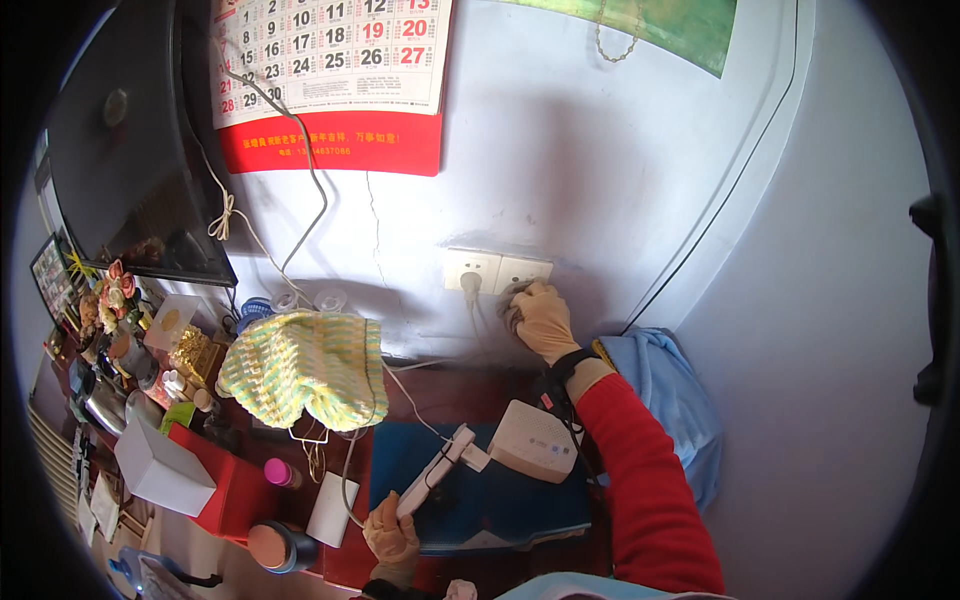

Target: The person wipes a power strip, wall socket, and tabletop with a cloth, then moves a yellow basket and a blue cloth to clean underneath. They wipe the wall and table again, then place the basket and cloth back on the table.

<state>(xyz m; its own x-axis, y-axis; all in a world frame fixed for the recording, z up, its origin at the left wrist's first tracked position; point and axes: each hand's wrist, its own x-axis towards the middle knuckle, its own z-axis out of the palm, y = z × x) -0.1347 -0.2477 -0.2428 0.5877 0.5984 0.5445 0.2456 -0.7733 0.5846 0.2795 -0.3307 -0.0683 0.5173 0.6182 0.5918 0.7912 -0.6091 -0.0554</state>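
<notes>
My right hand (pixel 546 319), in a beige glove, presses a grey cloth (pixel 513 304) against the lower part of the right-hand wall socket (pixel 524 274). A white plug (pixel 470 282) sits in the left-hand socket (pixel 463 262) beside it. Lower down, my left hand (pixel 391 531), also gloved, grips the near end of a white power strip (pixel 435 472). The strip lies slanted over a dark blue folder (pixel 510 510), with a white adapter (pixel 475 457) plugged in at its far end. Just right of that adapter is a white router (pixel 535 442).
A yellow-green knitted cover (pixel 304 367) stands left of the strip. Near it are a pink-lidded jar (pixel 278 472), a white box (pixel 335 510), a red box (pixel 240 487) and a dark canister (pixel 281 547). Blue fabric (pixel 660 405) is by my right arm. Cables hang below a wall calendar (pixel 330 142).
</notes>
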